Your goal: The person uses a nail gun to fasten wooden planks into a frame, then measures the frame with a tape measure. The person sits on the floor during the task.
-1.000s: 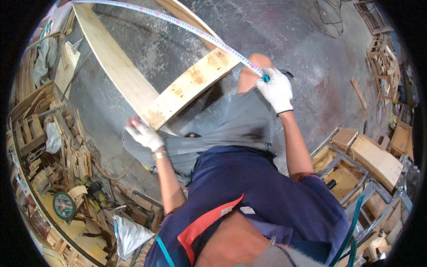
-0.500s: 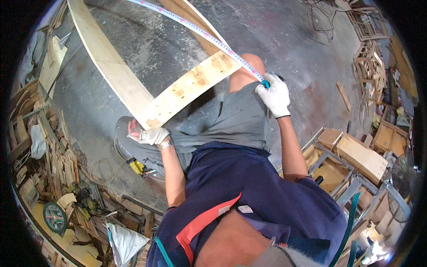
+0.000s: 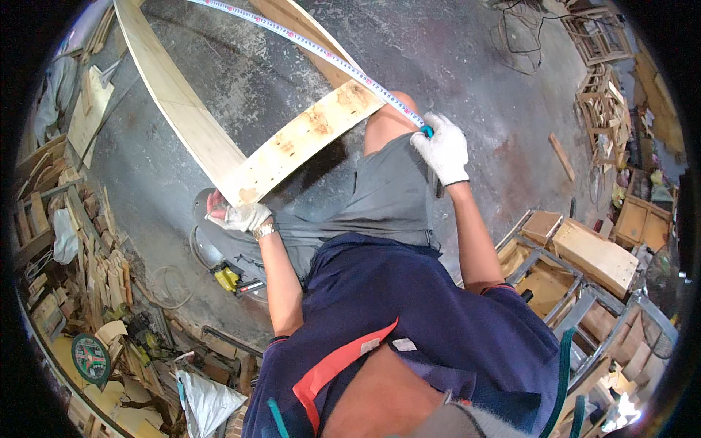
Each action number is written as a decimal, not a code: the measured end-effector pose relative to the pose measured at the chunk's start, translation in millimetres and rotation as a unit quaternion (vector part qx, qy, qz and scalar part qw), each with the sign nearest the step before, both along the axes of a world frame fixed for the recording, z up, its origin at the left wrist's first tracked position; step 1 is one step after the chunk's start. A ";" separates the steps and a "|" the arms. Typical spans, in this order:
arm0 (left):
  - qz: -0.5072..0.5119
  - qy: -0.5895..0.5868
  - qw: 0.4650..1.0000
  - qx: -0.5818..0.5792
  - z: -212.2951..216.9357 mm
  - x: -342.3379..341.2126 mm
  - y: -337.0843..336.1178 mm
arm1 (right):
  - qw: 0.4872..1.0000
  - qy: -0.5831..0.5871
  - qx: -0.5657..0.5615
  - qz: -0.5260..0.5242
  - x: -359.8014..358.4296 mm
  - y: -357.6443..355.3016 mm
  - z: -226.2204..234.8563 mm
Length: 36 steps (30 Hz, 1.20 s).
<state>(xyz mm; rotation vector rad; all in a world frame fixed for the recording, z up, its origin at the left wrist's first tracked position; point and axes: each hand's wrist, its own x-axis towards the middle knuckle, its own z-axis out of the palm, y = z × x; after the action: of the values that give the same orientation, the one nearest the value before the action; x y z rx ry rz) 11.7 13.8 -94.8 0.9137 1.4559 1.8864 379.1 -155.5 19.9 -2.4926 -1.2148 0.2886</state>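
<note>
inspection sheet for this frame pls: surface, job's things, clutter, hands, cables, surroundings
Surface: grey concrete floor, stained and scuffed.
Job's things: wooden frame of pale planks, its near corner at the person's lap; tape measure stretched along the far plank.
Clutter: offcuts of wood heaped at left; yellow tool on the floor below the left hand; white bag at the lower edge.
Hands: left hand, gloved, at the frame's near corner; right hand, gloved, holding the tape's end at the plank's end.
Cables: loose cord coiled on the floor; more wire at top right.
Surroundings: wooden crates on a metal rack at right; wooden frames stacked at upper right.
</note>
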 end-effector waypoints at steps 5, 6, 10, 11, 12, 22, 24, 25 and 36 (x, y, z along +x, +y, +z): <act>-0.004 -0.029 1.000 -0.012 -0.8 -1.7 4.2 | 1.000 -0.002 0.019 0.001 5.0 0.6 -9.8; -0.002 0.023 0.999 -0.026 -0.3 0.5 3.9 | 1.000 -0.005 0.019 -0.017 4.5 0.9 -13.0; 0.019 0.037 0.998 -0.041 8.3 3.5 0.2 | 0.999 -0.012 0.044 0.015 8.3 1.1 -16.5; 0.023 0.060 0.996 -0.055 16.1 5.0 -2.4 | 0.999 -0.009 0.038 0.017 8.5 2.4 -17.4; 0.026 0.056 0.996 -0.067 12.1 -4.2 -0.5 | 0.999 -0.003 0.040 0.029 5.9 6.3 -17.2; -0.147 0.235 0.959 -0.062 116.3 41.4 -57.6 | 0.829 0.557 -0.037 0.041 -33.7 -6.2 51.7; -0.382 -0.007 0.910 -0.158 94.6 53.9 -73.1 | 0.797 0.590 -0.066 0.108 -75.5 -3.4 51.3; -0.439 -0.104 0.862 -0.231 103.0 65.7 -79.4 | 0.778 0.610 -0.060 0.135 -95.7 -5.7 41.4; -0.345 -0.056 0.903 -0.248 120.9 -6.0 -74.4 | 0.815 0.491 -0.088 0.294 -235.6 35.0 46.1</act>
<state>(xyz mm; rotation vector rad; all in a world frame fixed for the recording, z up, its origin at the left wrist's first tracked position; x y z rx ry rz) 5.7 -60.5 26.2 0.8874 1.2262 0.9708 143.4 -120.6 66.0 -1.5189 -1.3996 1.6489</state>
